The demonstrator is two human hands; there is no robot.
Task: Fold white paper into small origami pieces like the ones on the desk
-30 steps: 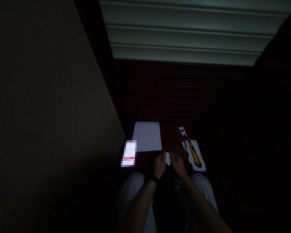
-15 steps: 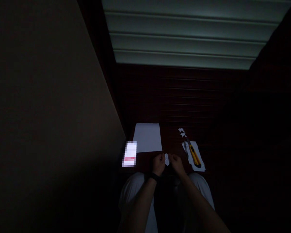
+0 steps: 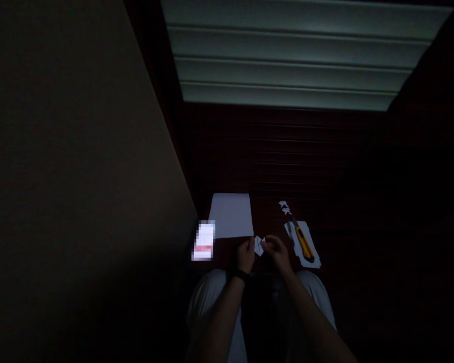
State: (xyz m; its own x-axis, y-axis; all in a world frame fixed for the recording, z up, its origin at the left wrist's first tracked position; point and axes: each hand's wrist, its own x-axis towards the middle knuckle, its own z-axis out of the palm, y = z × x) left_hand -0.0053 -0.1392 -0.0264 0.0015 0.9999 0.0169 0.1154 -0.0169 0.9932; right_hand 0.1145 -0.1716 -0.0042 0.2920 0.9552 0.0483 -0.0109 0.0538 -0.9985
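A small folded piece of white paper [image 3: 259, 246] is between my two hands, above the near edge of the dark table. My left hand [image 3: 245, 256] pinches its left side, with a dark band around the wrist. On the right side, the thumb and fingers of my right hand [image 3: 278, 252] close on a raised flap of the paper. Dim light hides the finer creases. Beyond my left hand lies a large white sheet [image 3: 231, 216]. To the right of my right hand a yellow utility knife [image 3: 304, 243] rests on a stack of white paper [image 3: 313, 247].
A lit, blurred-out screen [image 3: 203, 241] lies at the table's left, overlapping the sheet's corner. Small folded paper shapes [image 3: 284, 207] sit behind the knife. A wall [image 3: 98, 151] rises close on the left. Pale slats [image 3: 287, 70] stand ahead, and my knees are under the table edge.
The folded paper has turned and shows a wider face with a flap lifted at its right. My right hand's fingers have shifted up and opened slightly around it. The view has tilted a little.
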